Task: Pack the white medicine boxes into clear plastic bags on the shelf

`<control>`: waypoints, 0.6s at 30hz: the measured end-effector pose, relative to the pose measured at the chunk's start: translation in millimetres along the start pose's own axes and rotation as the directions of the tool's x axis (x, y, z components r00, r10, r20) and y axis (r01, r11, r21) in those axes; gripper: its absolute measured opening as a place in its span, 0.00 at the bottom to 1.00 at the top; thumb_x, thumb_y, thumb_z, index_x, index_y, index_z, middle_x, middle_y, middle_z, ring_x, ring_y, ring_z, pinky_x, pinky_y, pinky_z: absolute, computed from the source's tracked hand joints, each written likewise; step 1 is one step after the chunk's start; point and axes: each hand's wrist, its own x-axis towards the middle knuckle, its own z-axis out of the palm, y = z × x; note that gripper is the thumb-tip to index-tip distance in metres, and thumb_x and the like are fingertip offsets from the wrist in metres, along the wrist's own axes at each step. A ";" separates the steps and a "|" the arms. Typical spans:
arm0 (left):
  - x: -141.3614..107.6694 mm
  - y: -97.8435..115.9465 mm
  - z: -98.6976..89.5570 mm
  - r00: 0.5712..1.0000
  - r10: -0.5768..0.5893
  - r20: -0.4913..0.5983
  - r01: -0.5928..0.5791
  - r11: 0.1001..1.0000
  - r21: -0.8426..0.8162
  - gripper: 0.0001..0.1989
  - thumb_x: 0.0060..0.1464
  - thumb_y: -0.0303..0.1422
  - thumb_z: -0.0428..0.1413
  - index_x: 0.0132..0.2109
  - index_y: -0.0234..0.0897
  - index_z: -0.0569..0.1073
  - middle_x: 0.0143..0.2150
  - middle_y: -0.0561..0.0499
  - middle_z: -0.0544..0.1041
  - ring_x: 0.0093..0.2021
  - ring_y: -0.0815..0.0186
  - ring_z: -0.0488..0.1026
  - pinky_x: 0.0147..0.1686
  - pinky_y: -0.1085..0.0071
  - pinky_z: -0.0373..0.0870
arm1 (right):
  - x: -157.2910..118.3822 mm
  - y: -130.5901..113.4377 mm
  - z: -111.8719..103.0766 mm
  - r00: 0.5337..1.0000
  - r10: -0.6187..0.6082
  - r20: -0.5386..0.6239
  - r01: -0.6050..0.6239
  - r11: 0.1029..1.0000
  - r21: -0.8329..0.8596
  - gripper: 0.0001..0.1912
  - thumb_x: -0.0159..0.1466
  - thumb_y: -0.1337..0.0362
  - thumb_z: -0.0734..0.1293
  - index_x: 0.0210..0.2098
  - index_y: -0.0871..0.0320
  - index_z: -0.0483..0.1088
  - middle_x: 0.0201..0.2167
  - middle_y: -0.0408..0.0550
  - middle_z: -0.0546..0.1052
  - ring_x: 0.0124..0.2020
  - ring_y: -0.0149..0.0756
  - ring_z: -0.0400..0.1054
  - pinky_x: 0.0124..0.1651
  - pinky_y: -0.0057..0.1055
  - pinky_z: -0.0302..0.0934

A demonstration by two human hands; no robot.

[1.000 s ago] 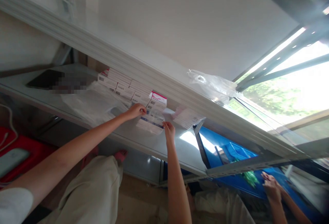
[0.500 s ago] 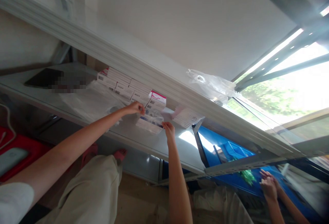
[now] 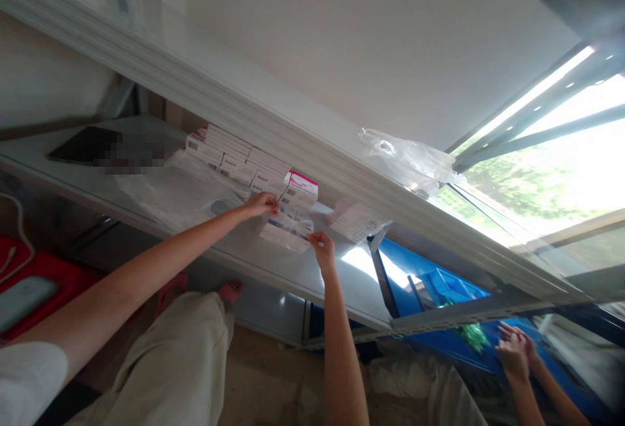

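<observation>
A clear plastic bag [image 3: 299, 224] stretches between my two hands over the white shelf. My left hand [image 3: 262, 204] pinches its upper left edge, fingers closed. At its right edge my right hand [image 3: 321, 244] has thumb and fingers pressed together on the plastic. A white box with a blue band [image 3: 282, 237] shows at the bag; whether it lies inside or beneath I cannot tell. Just behind are rows of white boxes [image 3: 234, 169] with barcode labels, the nearest one with a pink top [image 3: 303, 182].
Loose plastic bags [image 3: 180, 191] lie left of the boxes, past them a dark flat object [image 3: 81, 144]. White packs [image 3: 359, 221] sit to the right. An upper shelf edge [image 3: 273, 133] hangs over the work. Another person's hands [image 3: 515, 348] are at a blue surface [image 3: 434, 335].
Both hands keep their grip on the bag and have barely moved. The whole view has shifted slightly. The other person's hands have moved a little.
</observation>
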 end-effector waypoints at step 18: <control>-25.1 -45.8 12.2 0.977 0.190 -0.092 -0.172 0.969 0.176 0.43 0.46 0.45 0.65 0.65 0.36 0.58 0.66 0.38 0.57 0.66 0.52 0.55 0.64 0.57 0.53 | -31.3 30.8 -10.0 0.989 0.040 0.140 -0.065 0.982 0.178 0.51 0.44 0.52 0.77 0.64 0.46 0.56 0.65 0.51 0.59 0.64 0.46 0.55 0.61 0.47 0.54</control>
